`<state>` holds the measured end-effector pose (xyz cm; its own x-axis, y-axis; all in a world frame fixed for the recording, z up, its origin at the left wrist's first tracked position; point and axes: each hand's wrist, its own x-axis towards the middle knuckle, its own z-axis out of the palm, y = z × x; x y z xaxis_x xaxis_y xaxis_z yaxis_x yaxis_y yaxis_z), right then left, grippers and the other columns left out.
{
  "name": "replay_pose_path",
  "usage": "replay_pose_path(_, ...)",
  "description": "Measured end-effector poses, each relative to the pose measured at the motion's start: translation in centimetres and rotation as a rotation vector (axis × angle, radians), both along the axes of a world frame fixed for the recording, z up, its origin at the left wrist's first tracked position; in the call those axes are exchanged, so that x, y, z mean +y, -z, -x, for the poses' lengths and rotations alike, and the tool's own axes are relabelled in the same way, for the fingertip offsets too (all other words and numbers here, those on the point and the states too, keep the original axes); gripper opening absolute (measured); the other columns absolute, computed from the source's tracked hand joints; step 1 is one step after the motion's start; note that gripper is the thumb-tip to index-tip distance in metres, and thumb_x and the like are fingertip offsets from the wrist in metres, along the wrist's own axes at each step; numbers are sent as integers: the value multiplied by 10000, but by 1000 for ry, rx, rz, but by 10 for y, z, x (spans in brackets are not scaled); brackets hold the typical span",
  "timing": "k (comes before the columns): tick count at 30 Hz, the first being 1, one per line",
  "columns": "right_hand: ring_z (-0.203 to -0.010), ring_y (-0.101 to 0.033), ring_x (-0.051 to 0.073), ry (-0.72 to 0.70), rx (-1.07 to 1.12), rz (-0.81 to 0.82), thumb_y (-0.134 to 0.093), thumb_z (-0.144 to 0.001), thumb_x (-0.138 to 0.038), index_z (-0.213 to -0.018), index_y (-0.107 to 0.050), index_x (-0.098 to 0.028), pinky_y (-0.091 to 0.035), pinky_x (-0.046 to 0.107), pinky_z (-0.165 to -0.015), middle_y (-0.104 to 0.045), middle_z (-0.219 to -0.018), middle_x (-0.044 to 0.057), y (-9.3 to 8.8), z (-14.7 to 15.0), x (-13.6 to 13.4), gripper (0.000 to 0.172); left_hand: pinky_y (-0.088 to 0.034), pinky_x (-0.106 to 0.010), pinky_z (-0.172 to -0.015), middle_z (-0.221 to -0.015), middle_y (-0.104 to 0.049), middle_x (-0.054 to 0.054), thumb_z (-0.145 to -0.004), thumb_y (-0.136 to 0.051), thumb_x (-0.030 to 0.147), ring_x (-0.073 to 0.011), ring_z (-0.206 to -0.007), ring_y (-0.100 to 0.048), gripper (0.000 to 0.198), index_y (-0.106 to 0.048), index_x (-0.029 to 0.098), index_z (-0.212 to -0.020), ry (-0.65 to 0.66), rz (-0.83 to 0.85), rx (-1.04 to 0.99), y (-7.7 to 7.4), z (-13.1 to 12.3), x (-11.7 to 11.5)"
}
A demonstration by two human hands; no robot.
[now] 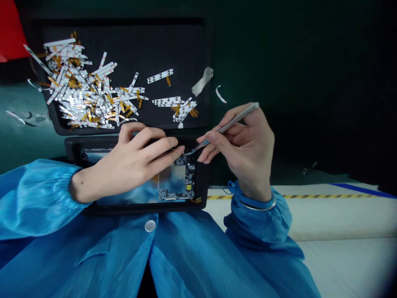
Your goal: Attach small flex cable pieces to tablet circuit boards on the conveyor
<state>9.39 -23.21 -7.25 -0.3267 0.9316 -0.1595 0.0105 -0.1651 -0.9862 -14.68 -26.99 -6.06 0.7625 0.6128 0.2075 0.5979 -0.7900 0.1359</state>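
My right hand (245, 149) pinches slim metal tweezers (225, 132), whose tips reach down to the circuit board (176, 182). The board lies in a black holder (198, 186), and a silver plate (172, 179) shows on it. My left hand (133, 157) rests over the board's upper part, its fingertips almost meeting the tweezer tips. That hand hides much of the board, and I cannot tell whether its fingers hold anything small. Above, a black tray (124, 37) holds a heap of white strips with amber flexible tails (83, 91).
A torn piece of translucent tape (202, 81) lies at the tray's right edge, and a curled white strip (221, 94) lies beyond it. A red object (10, 31) stands at top left. To the right runs a pale bench with yellow-and-black tape (294, 196). Blue sleeves fill the foreground.
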Motion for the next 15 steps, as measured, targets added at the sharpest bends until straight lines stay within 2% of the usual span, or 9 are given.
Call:
replay_pose_path(4,-534,-686,171,-7,-38,-37,-777,-886,-315,-950,-502,-280,-591,281,-421,-721,-784,-45,1,-1,0,284,-412,-438,-968,-1285,-664,-91,-1045,-497,179,-254,-1202,-594,317,-551,98,-1346,6,56,-74,0,4,-3)
replay_pose_path(8,-519,-685,170,-20,-57,-66,-773,-891,-327,-942,-504,-279,-589,274,-419,-729,-791,-39,2,-1,1,279,-366,-434,-1025,-1357,-627,-79,-1045,-504,166,-252,-1270,-556,288,-569,84,-1313,28,96,-146,3,6,-6)
replay_pose_path(15,-509,-680,160,-3,-81,-73,-772,-893,-369,-936,-493,-281,-583,259,-412,-725,-784,-42,1,0,1,295,-348,-427,-1080,-1392,-606,-80,-1047,-501,164,-243,-1317,-538,276,-580,96,-1303,44,91,-165,6,6,-9)
